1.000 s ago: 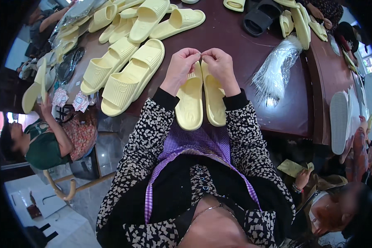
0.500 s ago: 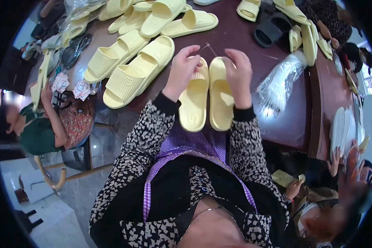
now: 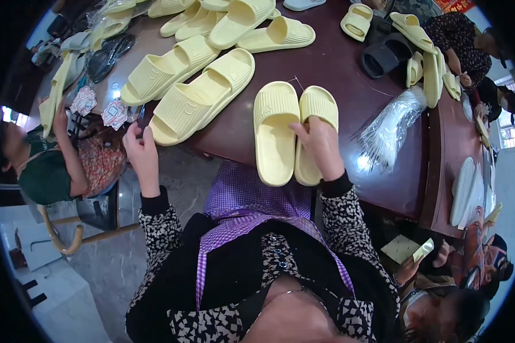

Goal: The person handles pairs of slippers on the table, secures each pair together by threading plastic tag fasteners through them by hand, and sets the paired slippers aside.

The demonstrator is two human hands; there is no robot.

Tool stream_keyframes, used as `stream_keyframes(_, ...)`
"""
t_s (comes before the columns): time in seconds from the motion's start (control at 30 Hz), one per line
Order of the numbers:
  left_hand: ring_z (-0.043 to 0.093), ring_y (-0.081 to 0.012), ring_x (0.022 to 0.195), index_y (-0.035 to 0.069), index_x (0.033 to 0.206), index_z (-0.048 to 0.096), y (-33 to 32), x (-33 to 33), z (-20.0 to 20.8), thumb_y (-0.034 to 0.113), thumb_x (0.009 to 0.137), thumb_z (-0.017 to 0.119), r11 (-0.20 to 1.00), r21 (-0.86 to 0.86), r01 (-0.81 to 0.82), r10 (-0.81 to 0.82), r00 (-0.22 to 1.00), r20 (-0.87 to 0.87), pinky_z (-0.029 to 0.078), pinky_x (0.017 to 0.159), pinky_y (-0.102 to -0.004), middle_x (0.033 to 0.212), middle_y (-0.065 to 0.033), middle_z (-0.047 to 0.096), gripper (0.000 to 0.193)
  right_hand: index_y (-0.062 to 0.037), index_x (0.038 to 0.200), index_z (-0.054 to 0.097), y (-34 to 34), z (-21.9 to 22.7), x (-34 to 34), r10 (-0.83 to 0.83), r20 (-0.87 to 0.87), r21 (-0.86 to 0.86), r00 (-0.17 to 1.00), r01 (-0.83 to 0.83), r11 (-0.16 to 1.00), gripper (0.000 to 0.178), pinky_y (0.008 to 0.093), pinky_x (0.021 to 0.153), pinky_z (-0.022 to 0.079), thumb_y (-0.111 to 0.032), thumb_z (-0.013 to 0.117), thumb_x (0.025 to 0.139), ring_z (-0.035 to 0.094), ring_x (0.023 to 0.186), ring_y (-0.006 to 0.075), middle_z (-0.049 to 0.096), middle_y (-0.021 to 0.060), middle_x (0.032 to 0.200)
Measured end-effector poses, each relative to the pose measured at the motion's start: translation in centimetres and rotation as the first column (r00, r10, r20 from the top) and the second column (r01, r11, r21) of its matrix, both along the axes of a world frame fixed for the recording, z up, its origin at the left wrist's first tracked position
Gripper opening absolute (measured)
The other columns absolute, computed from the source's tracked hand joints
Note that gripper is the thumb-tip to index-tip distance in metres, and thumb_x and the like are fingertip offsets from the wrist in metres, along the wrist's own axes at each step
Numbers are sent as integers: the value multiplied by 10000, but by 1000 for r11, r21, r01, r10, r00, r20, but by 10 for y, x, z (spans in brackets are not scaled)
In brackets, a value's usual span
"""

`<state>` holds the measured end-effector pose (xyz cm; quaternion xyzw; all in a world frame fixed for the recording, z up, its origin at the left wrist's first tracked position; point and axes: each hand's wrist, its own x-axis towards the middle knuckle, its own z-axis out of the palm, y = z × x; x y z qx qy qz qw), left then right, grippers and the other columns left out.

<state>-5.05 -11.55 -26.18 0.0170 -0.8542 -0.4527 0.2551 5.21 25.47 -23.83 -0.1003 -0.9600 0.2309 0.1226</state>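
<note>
A pair of pale yellow slide slippers lies side by side before me, the left slipper [image 3: 276, 146] and the right slipper [image 3: 317, 100], toes toward the far side. My right hand [image 3: 321, 148] grips the right slipper, its fingers reaching into the strap opening and partly hidden there. Its thumb rests against the left slipper's inner edge. A thin clear strip [image 3: 295, 80] shows beyond the toes. At the table's left edge, my left hand [image 3: 142, 153] is raised with thumb and fingers apart, nothing visible in it. It is close to a stack of printed paper tags [image 3: 114, 113].
More yellow slippers [image 3: 203, 103] cover the table's left and far side. Black slippers [image 3: 386, 54] and a clear bag of thin white strips [image 3: 392, 128] lie on the right. A co-worker [image 3: 51, 171] sits at left; others work at right, near white slippers [image 3: 462, 191].
My left hand has left the slipper pair and moved left toward the tags. My right hand has come down from the toes onto the right slipper.
</note>
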Motion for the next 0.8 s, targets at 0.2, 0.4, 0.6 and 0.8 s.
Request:
stream_keyframes(0.2, 562, -96, 565, 23, 1057, 579, -3, 9, -18, 267, 961, 569, 717, 697, 2, -375, 844, 384, 426, 466, -226, 771, -22, 600, 263, 21, 724, 576, 0, 3, 1, -114, -99, 22, 989, 116, 993, 293, 462, 623, 481, -219, 610, 888, 621, 679, 405, 607, 254, 696)
stream_keyframes(0.4, 534, -120, 580, 44, 1075, 569, 0, 5, -21, 197, 946, 570, 479, 876, 61, -485, 850, 206, 396, 496, -261, 819, -33, 608, 201, -41, 813, 609, 121, 46, 49, -266, -327, 403, 907, 389, 828, 222, 493, 655, 513, -249, 589, 887, 637, 725, 421, 647, 210, 781)
stream_keyframes(0.6, 540, -129, 576, 22, 1106, 568, -2, 7, -22, 137, 932, 578, 242, 967, 83, -575, 815, 74, 403, 499, -253, 821, -54, 612, 209, 48, 926, 639, 278, 140, 129, -632, -467, 271, 618, 781, 563, 366, 444, 776, 483, -289, 501, 963, 631, 827, 378, 654, 249, 901)
stream_keyframes(0.8, 540, -124, 614, 28, 1244, 517, 27, 15, -12, 143, 951, 542, 178, 978, 104, -679, 732, 46, 396, 510, -241, 930, -65, 630, 317, -40, 1111, 662, 238, 122, 117, -366, -522, 180, 771, 519, 836, 316, 306, 689, 505, -288, 565, 941, 634, 763, 193, 684, 125, 954)
